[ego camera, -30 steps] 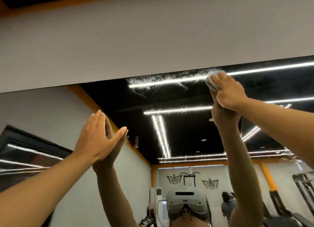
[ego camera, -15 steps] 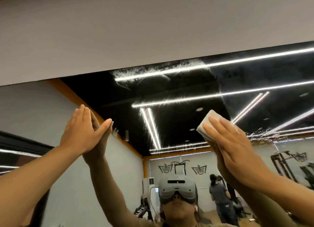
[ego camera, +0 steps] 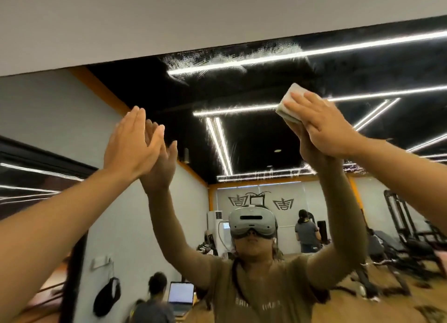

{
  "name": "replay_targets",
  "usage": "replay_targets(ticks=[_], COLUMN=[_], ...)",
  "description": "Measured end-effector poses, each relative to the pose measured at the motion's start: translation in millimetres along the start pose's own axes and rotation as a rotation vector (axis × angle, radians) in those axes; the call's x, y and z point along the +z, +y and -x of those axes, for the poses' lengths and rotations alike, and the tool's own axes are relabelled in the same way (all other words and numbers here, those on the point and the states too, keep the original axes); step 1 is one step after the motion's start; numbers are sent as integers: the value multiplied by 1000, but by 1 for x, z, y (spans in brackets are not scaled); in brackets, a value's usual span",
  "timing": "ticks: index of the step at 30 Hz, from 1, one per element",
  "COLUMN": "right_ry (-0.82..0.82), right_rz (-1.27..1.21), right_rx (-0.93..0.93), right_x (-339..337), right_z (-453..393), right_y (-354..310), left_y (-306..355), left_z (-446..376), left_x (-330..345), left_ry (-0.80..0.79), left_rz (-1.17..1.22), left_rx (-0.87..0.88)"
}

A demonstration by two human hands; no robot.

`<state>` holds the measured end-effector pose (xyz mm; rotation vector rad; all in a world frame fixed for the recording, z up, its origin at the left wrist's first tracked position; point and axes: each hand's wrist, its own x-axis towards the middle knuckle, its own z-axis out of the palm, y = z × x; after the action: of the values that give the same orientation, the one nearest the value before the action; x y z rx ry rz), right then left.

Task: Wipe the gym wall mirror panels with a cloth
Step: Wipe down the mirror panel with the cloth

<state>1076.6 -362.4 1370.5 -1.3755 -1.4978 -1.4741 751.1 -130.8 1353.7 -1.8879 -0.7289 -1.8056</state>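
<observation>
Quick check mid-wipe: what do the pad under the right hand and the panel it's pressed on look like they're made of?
Cloth: looks like soft folded fabric, pale and matte; stacked layers show at its edge. It could be microfibre, but the weave is too small to tell. Mirror: glossy glass, judging by its sharp reflections of the room and by the hazy streaks near its top edge.

A gym: the wall mirror (ego camera: 254, 141) reflects what look like weight machines (ego camera: 408, 228) and benches.

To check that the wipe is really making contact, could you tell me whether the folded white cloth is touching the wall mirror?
Touching: in the head view the folded white cloth meets its own reflection on the wall mirror, pressed flat by the right hand.
</observation>
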Motion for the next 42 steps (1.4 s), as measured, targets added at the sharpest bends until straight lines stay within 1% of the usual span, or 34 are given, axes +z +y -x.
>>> replay_targets(ticks=[2, 5, 8, 12, 15, 18, 19, 21, 26, 28, 29, 30, 32, 33, 38, 40, 42], right_ry=[-36, -109, -231, -403, -475, -481, -458, -374, -116, -47, -35, -33, -55, -97, -388, -478, -507], right_rz=[21, 20, 32, 169, 221, 252, 249, 206, 70, 55, 53, 57, 70, 73, 145, 189, 205], right_rx=[-79, -170, -227, -432, -559, -638, -613, -486, -7, 129, 161, 145, -3, -101, -603, -735, -795], right_x=[6, 17, 24, 29, 20, 15, 14, 11, -3, 3, 9, 16, 30, 37, 55, 53, 50], right_z=[38, 106, 179, 264, 277, 249, 233, 190, 76, 63, 67, 79, 119, 146, 277, 292, 280], right_y=[-7, -29, -52, -70, -66, -52, -49, -43, -33, -42, -50, -60, -80, -89, -122, -119, -110], left_y=[15, 34, 49, 55, 53, 50, 50, 50, 50, 50, 50, 51, 52, 52, 55, 55, 56], left_z=[30, 87, 140, 187, 205, 211, 211, 209, 208, 207, 206, 206, 206, 207, 207, 207, 207], left_x=[1, 5, 8, 13, 14, 14, 14, 14, 11, 10, 9, 8, 7, 6, 4, 4, 4], left_ry=[-46, -137, -208, -267, -309, -346, -350, -355, -385, -392, -396, -400, -407, -409, -421, -430, -433], left_rz=[51, 61, 79, 38, 4, -26, -30, -38, -72, -74, -72, -72, -77, -75, -75, -69, -67], left_rx=[51, 148, 190, 213, 188, 189, 187, 179, 186, 185, 185, 187, 190, 189, 190, 183, 180])
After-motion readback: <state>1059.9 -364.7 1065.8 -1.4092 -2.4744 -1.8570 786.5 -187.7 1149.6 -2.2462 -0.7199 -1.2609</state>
